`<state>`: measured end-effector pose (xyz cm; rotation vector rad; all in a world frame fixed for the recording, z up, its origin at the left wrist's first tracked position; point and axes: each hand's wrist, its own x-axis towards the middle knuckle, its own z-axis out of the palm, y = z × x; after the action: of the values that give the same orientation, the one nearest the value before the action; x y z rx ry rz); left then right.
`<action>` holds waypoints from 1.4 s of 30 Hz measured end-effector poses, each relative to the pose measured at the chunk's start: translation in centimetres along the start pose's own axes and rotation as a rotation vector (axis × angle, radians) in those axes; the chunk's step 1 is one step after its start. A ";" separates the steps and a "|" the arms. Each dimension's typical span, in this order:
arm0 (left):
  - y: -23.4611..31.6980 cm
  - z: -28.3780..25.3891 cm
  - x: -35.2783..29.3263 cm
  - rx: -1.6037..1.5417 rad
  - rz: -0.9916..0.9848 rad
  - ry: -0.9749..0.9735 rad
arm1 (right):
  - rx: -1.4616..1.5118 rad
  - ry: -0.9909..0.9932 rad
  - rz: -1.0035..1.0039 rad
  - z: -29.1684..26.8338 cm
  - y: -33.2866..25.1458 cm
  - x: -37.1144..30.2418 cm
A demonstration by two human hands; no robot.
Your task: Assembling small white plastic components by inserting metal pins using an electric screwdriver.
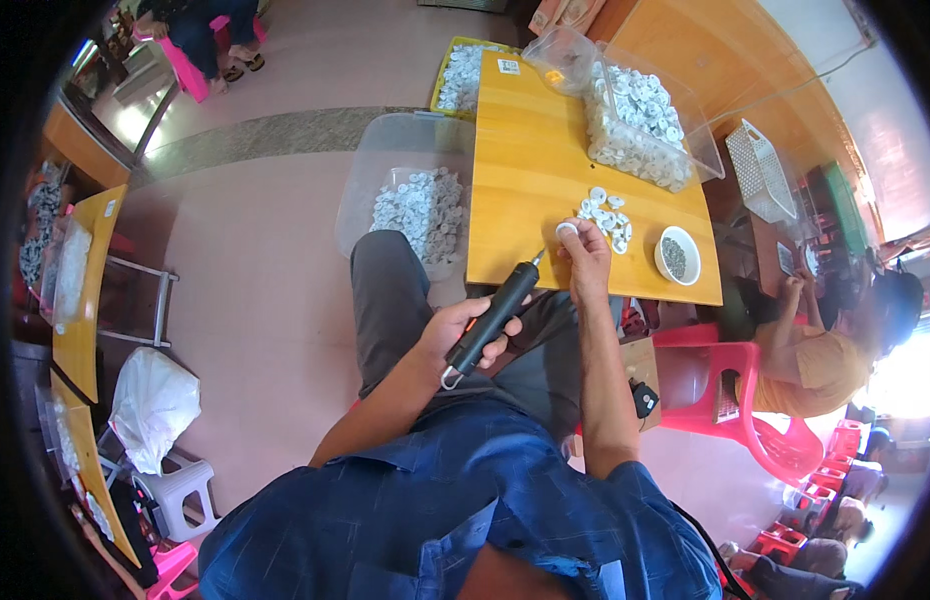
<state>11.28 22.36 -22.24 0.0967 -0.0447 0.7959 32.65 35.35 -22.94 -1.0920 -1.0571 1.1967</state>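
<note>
Hands work at the wooden counter edge: left hand grips one black pen-shaped electric screwdriver, right hand pinches one small white plastic ring. Beside it lie roughly a dozen loose white rings and one white bowl of dark screws.

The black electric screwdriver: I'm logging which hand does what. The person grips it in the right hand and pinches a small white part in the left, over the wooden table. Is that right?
The hands are swapped. The head view shows the left hand gripping the black electric screwdriver, while the right hand pinches the small white part over the wooden table.
</note>
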 end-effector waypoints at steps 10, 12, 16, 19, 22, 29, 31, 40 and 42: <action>1.3 -1.5 -0.7 0.240 0.178 0.245 | -1.089 0.012 -0.643 2.8 0.5 2.2; 1.3 -1.6 -0.7 0.241 0.188 0.248 | -1.086 -0.015 -0.662 3.6 0.4 3.8; 1.2 -1.2 -0.7 0.312 0.186 0.286 | -1.187 -0.064 -0.643 3.9 0.0 7.7; 1.2 -0.8 -0.7 0.335 0.172 0.305 | -1.200 -0.031 -0.695 3.0 -0.1 10.0; 1.0 0.6 -0.5 0.290 0.238 0.401 | -1.155 -0.009 -0.714 0.9 -2.0 10.5; 1.5 -1.3 -0.6 0.298 0.229 0.324 | -1.217 -0.086 -0.444 -2.0 -3.9 10.3; 1.6 -1.6 -0.7 0.282 0.183 0.316 | -1.206 -0.124 -0.499 -1.2 -3.6 10.7; 1.4 -0.1 -0.9 0.311 0.231 0.334 | -1.352 -0.110 -0.613 4.1 -0.3 19.8; 1.5 0.1 -1.0 0.317 0.225 0.349 | -1.407 -0.047 -0.581 4.5 0.5 21.5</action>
<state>9.56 22.68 -22.11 0.2550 0.4080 1.0305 29.74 57.09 -21.88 -1.5582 -2.1487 -0.1573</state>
